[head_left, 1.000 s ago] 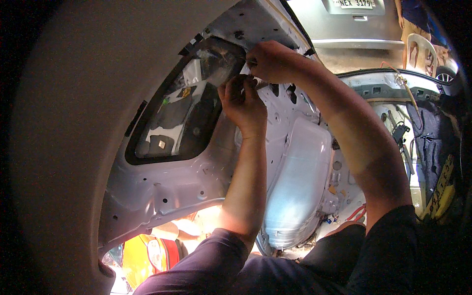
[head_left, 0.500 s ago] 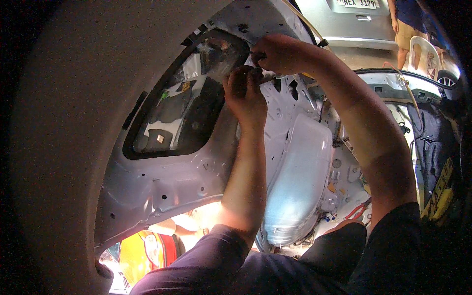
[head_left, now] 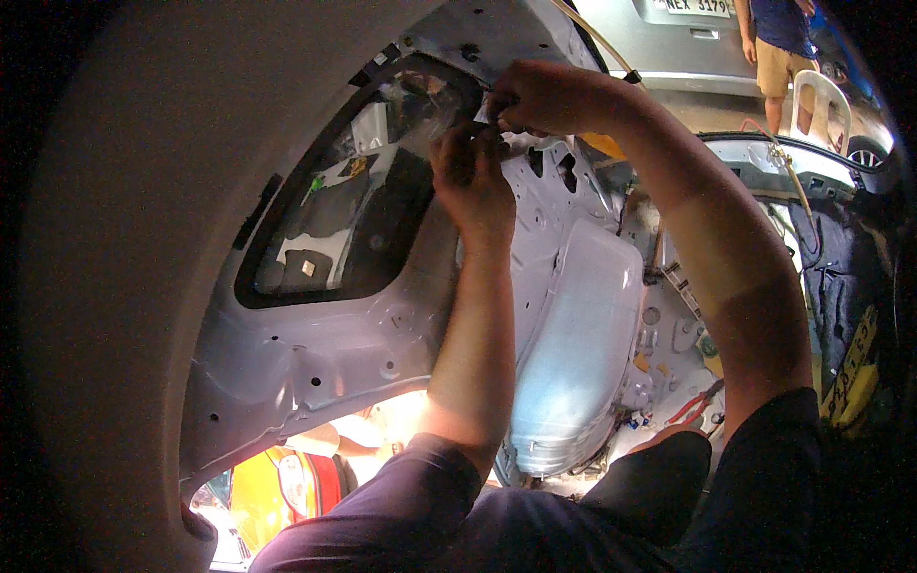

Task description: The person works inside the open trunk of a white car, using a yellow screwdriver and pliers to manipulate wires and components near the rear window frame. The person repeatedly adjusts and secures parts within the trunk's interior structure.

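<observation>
By the upper end of that long, slanted side window (head_left: 355, 218), lying off to their left, the left hand (head_left: 478, 177) is hanging just below the right hand (head_left: 540, 100), both half-curled, can't tell what they're gripping, if anything.

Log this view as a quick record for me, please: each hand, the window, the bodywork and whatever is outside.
Left hand: raised, fingers bent, just below the other hand; anything held is too dark to tell
Right hand: raised near the upper right corner of the window; its grip is unclear
Window: dark-bordered, set in a pale body panel
Bodywork: rounded pale hump below the hands
Outside, upper right: silver vehicle, a person, white chair
</observation>
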Available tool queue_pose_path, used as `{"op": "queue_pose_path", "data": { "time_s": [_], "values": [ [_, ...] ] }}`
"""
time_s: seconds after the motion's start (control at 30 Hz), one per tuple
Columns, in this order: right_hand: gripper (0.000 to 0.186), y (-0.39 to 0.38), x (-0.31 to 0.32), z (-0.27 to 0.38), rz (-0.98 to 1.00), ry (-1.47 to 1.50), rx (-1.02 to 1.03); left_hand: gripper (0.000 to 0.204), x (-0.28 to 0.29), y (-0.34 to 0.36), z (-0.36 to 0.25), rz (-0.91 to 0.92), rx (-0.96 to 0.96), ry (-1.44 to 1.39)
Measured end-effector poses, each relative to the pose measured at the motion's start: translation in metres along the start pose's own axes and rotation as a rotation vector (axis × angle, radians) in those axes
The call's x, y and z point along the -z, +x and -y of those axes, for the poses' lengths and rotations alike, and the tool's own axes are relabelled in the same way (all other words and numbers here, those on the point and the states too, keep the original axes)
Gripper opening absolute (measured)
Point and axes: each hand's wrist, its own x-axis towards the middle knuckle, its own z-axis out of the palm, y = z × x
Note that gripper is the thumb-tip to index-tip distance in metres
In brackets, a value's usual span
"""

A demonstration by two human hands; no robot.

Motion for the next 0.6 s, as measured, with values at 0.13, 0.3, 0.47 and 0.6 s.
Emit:
{"op": "queue_pose_path", "data": {
  "time_s": [0.13, 0.3, 0.47, 0.6],
  "values": [
    [0.023, 0.001, 0.002, -0.001, -0.009, -0.029, 0.005, 0.012, -0.002, -0.002, -0.002, -0.024, 0.039, -0.025],
    [0.021, 0.001, 0.003, -0.005, -0.015, -0.099, 0.101, 0.009, -0.004, 0.0, -0.007, -0.062, 0.093, -0.043],
    [0.02, -0.004, 0.001, -0.003, -0.064, 0.039, -0.01, 0.007, -0.006, -0.001, -0.022, -0.099, 0.174, 0.039],
    [0.019, -0.006, 0.001, -0.001, -0.084, 0.089, -0.03, 0.012, -0.007, -0.004, -0.035, -0.051, 0.152, 0.078]
  ]
}}
